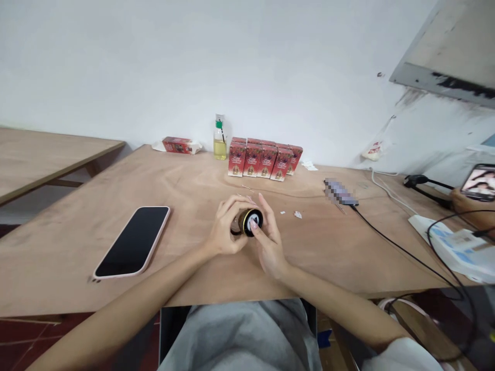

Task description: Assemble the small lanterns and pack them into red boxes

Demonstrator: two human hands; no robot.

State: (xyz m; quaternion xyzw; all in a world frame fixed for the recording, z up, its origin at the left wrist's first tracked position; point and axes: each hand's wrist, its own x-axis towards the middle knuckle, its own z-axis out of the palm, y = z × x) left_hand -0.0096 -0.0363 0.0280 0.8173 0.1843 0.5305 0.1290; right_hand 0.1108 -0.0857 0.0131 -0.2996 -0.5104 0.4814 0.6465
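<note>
Low over the table's front middle, my left hand [228,226] is wrapped round a small round jar [247,225] tilted on its side. Its dark body has a gold ring, and a black end with a white round face points toward my right hand [269,237]. My right thumb presses on that white face, while the other right fingers stretch along the far side of the end. My left fingers hide much of the jar's body. Behind my hands stands a cluster of red printed boxes [253,158].
A phone [133,242] lies at left. A bottle of yellow liquid [220,144] and a red box on its side [177,145] stand near the wall. Right are a cabled phone [341,192], a white power strip [456,242] and another person's hand [474,208]. Paper scraps [297,214] lie nearby.
</note>
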